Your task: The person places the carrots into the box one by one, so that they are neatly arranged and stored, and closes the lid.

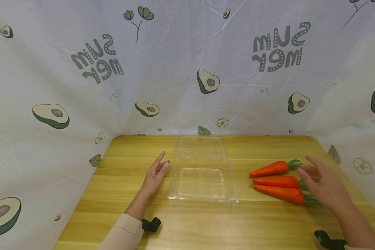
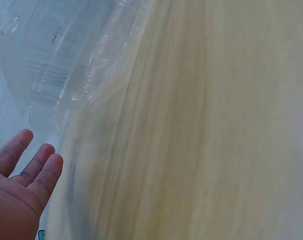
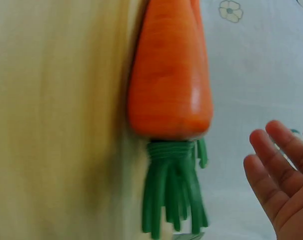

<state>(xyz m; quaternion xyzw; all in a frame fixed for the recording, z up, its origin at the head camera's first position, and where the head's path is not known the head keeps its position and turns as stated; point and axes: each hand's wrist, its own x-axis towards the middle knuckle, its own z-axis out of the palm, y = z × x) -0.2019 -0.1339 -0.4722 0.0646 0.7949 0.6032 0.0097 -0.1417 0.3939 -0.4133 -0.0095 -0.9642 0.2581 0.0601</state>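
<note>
Three orange carrots with green tops lie side by side at the right of the table: a far carrot [image 1: 270,169], a middle carrot [image 1: 278,181] and a near carrot [image 1: 281,193]. My right hand [image 1: 326,184] hovers at their green ends, fingers spread and holding nothing. In the right wrist view a carrot [image 3: 169,75] stands large beside the relaxed fingers, with a gap between. A clear plastic clamshell box [image 1: 203,199] lies with its lid folded back at mid-table. Left of it, my left hand [image 1: 153,178] is held with loose, straight fingers and grips nothing; the left wrist view shows the hand [image 2: 21,190] near the box's edge.
A wooden table [image 1: 200,225] carries everything. Behind it and along both sides hangs a pale cloth [image 1: 175,69] printed with avocados and lettering. Each wrist bears a black camera mount, such as the left mount [image 1: 151,224].
</note>
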